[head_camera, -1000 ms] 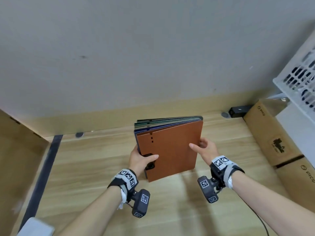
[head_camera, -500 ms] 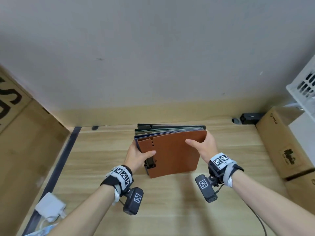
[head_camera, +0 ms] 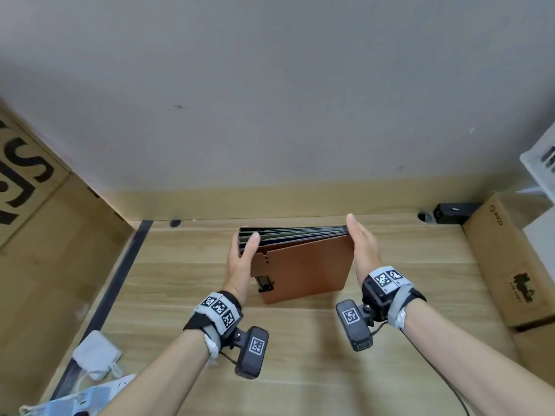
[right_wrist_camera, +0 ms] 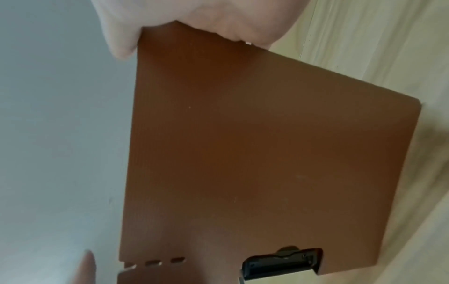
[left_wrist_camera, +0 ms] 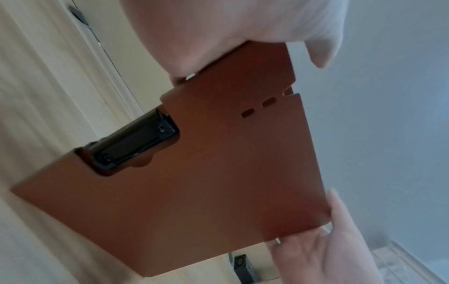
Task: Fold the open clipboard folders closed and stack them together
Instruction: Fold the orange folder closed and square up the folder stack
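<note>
A stack of several closed clipboard folders (head_camera: pixel 303 265) stands on edge on the wooden table (head_camera: pixel 300 355), tilted back a little. The brown folder (left_wrist_camera: pixel 218 173) faces me, with its black clip (head_camera: pixel 264 284) at the lower left. My left hand (head_camera: pixel 243 259) presses flat against the stack's left side, fingers straight. Against the right side my right hand (head_camera: pixel 362 247) presses with straight fingers reaching past the top corner. In the right wrist view the brown cover (right_wrist_camera: pixel 255 144) fills the picture and the clip (right_wrist_camera: pixel 279 265) shows at the bottom. The folders behind show only as dark edges.
Cardboard boxes stand at the left (head_camera: pixel 45 235) and at the right (head_camera: pixel 504 259). A white basket (head_camera: pixel 540 166) hangs over the right box. A black device (head_camera: pixel 450 213) sits by the wall. A white adapter with cable (head_camera: pixel 96 354) lies near left.
Both hands let go of their curled grip and now lie flat on the stack's two sides. The stack has come down from a raised tilt and now stands squarer on the table.
</note>
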Action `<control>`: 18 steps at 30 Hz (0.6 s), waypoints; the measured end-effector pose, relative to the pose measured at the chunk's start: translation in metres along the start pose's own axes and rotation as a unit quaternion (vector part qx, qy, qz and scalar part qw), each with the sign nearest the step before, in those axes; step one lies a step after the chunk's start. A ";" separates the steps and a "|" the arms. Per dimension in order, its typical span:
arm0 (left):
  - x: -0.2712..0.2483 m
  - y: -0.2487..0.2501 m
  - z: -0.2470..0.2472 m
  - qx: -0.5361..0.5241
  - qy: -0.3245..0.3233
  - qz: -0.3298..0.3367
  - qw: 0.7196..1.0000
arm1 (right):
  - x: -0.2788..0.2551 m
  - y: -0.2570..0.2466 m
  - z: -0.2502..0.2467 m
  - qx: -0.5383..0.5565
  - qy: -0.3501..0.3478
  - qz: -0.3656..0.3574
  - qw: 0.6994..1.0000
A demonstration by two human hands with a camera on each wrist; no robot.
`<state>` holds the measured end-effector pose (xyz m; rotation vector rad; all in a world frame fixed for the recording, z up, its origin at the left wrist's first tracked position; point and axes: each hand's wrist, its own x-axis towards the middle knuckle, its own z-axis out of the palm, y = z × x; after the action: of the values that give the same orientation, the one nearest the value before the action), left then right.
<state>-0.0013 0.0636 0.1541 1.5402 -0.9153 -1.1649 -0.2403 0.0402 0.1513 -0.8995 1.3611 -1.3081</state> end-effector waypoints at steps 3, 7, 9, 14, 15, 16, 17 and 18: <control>0.007 0.014 0.011 -0.049 0.043 -0.020 0.998 | 0.004 -0.003 0.006 -0.035 0.020 -0.035 0.999; 0.010 0.028 0.022 -0.027 0.104 0.026 0.994 | 0.009 -0.002 0.011 -0.048 0.054 -0.080 0.994; 0.012 0.028 0.023 0.008 0.124 0.084 0.989 | 0.010 -0.004 0.012 -0.068 0.054 -0.103 0.991; 0.013 0.038 0.016 0.177 0.065 0.212 0.959 | 0.014 -0.007 0.009 -0.091 0.020 -0.105 0.990; 0.014 0.042 0.014 0.241 0.032 0.250 0.937 | 0.014 -0.008 0.008 -0.094 0.010 -0.103 0.990; 0.014 0.045 0.012 0.318 -0.013 0.284 0.904 | 0.014 -0.008 0.007 -0.097 0.003 -0.102 0.990; 0.014 0.047 0.011 0.407 -0.058 0.298 0.862 | 0.014 -0.010 0.006 -0.102 -0.003 -0.104 0.989; 0.013 0.048 0.010 0.487 -0.090 0.305 0.813 | 0.014 -0.010 0.005 -0.107 -0.007 -0.108 0.988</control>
<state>-0.0078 0.0364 0.1967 1.6564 -2.1683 -0.3245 -0.2400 0.0241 0.1593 -1.2288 1.4434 -1.3290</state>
